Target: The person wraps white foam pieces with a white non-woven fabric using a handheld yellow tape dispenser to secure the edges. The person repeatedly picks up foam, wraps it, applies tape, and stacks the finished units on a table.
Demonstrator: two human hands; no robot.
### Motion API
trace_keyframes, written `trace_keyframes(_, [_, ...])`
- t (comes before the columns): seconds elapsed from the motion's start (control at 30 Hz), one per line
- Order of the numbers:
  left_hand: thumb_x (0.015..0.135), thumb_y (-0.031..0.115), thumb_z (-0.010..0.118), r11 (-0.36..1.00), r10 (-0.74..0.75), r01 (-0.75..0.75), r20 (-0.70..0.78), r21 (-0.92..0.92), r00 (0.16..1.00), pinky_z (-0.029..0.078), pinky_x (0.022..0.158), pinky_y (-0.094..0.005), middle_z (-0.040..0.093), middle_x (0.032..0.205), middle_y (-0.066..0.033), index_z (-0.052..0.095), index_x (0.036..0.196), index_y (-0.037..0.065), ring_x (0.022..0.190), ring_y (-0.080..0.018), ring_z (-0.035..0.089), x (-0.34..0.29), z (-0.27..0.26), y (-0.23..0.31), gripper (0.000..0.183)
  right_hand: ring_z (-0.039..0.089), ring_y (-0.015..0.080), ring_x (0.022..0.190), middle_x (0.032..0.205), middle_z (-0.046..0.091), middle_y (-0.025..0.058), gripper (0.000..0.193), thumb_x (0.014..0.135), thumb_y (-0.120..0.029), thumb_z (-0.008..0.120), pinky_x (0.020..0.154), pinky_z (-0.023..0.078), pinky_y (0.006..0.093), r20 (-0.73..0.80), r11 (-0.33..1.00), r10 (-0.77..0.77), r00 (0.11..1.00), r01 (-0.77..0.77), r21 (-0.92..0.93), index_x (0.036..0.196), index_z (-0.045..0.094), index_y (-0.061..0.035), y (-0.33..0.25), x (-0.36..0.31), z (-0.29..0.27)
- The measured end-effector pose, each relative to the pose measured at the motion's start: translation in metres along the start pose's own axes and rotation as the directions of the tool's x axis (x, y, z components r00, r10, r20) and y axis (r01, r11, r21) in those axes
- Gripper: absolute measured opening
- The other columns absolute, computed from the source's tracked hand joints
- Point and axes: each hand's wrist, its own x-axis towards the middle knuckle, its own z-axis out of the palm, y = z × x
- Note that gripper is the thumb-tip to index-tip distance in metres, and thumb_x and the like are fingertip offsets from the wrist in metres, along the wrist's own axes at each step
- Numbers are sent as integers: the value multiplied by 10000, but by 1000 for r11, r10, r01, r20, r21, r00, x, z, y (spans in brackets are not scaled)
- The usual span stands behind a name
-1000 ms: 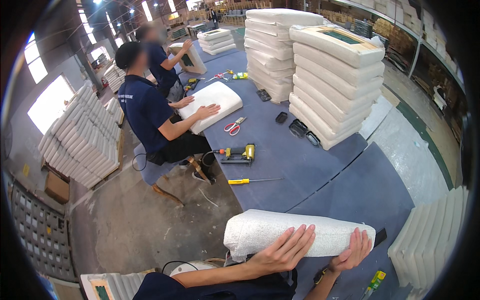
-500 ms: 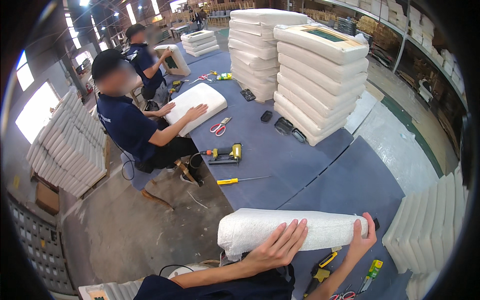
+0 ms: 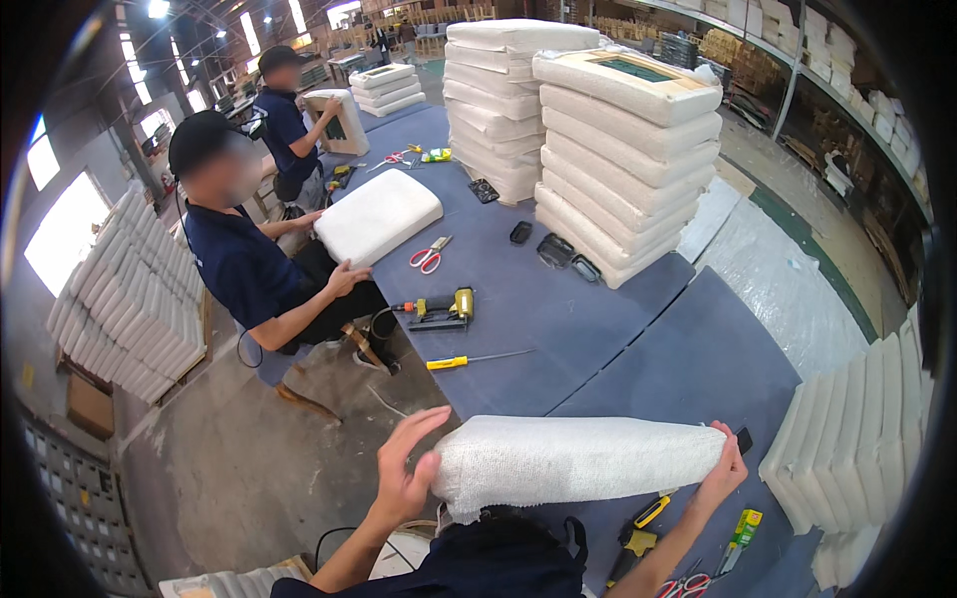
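A white fabric-covered seat cushion (image 3: pixel 588 458) stands on its edge at the near side of the blue-grey table, close to my body. My right hand (image 3: pixel 723 470) grips its right end, with fingers bent round the corner. At the opposite end, my left hand (image 3: pixel 404 470) is raised with its fingers stretched and apart. Its thumb is by the cushion's left corner; whether it touches cannot be made out. Beside my right forearm lie a yellow and black utility knife (image 3: pixel 653 511), a staple gun (image 3: pixel 632 554) and red-handled scissors (image 3: pixel 688 585), partly cut off.
The table (image 3: pixel 688 349) holds another staple gun (image 3: pixel 444 309), a yellow screwdriver (image 3: pixel 478 359), scissors (image 3: pixel 431 255) and black trays (image 3: pixel 558 249). Tall cushion stacks (image 3: pixel 628 159) stand beyond; more cushions (image 3: pixel 847 429) lean at right. A co-worker (image 3: pixel 249 239) handles a cushion (image 3: pixel 379 216); another sits behind.
My left hand has left the cushion's front face and moved left to its end. My right hand stays at the right end. The nearer co-worker's hands have shifted to the other cushion's near edge.
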Motion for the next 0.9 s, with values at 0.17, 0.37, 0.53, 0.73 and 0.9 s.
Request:
trace_keyframes(0.17, [1073,625,281,749,-302,181,-85,-637,949,485,1048,-423,682,1234,-186,669,1257,-31,1152,-281,648,-20,64,-57,785,725,305,1054,1192,742,161,792,1049,-609,285,930,574,448,-56,710,90,994,-24,704,1289,679,34,42,-11,28])
trace_keyframes(0.37, [1083,597,220,712,-232,35,-188,-701,954,485,1014,-414,623,1205,-167,613,1235,-35,1129,-254,606,-11,94,-26,760,727,306,1058,1150,742,170,760,1042,-607,308,922,581,450,99,686,-47,994,-40,726,1264,687,14,17,56,26])
trace_keyframes(0.53, [951,495,668,899,302,-345,-190,-269,934,453,1102,-440,580,1383,-210,591,1363,-5,1289,-324,578,5,94,-22,653,709,277,1079,1209,738,185,490,1061,-325,432,965,544,414,37,672,-732,680,729,-130,1155,734,49,-71,73,85])
trace_keyframes(0.73, [694,274,953,849,485,-515,214,115,848,473,1129,-503,584,1439,-222,550,1475,17,1358,-425,557,56,126,28,916,748,270,821,843,775,159,392,1033,-297,603,790,555,377,603,791,-318,731,556,-257,967,762,55,-74,48,109])
trace_keyframes(0.9, [628,197,941,855,386,-460,299,239,873,459,1144,-495,537,1519,-216,498,1511,-8,1368,-409,545,58,123,31,1009,765,301,800,860,783,151,369,1045,-303,596,744,576,383,589,785,-336,735,564,-256,957,788,-1,-63,36,124])
